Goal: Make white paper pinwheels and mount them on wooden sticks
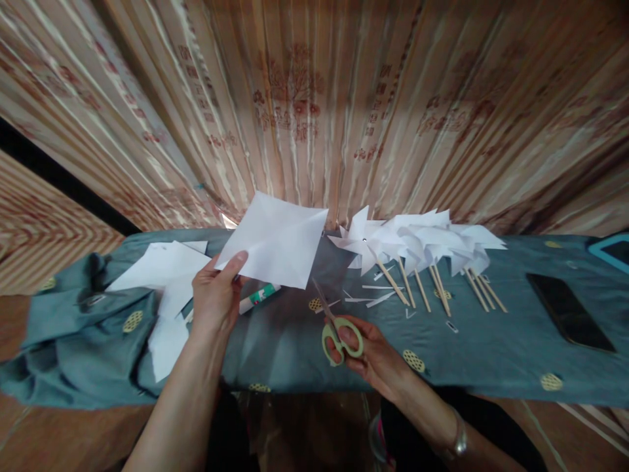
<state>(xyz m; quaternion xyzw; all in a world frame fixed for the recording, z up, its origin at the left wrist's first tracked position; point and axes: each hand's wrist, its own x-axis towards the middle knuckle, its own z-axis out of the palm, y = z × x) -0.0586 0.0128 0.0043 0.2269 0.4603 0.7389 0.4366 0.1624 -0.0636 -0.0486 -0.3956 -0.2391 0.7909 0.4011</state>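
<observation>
Left hand [219, 285] pinched a square sheet [280, 239] at its left corner, raised over the cloth [481, 360]. Right hand [361, 344] gripped scissors [339, 337] through the handles, tips beside the sheet's near corner; contact unclear. Judged a cutting step, no slit visible; a snip would call for parted blades lined up on a corner. Sheet was smooth, faintly creased; cloth rumpled at left. Right, far side: pinwheels [422, 236], pointed paper vanes on thin wooden sticks [422, 290].

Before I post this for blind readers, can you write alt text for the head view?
The left hand holds a white paper sheet while the right hand holds green scissors. Paper pinwheels on sticks lie to the right on a patterned cloth.
</observation>
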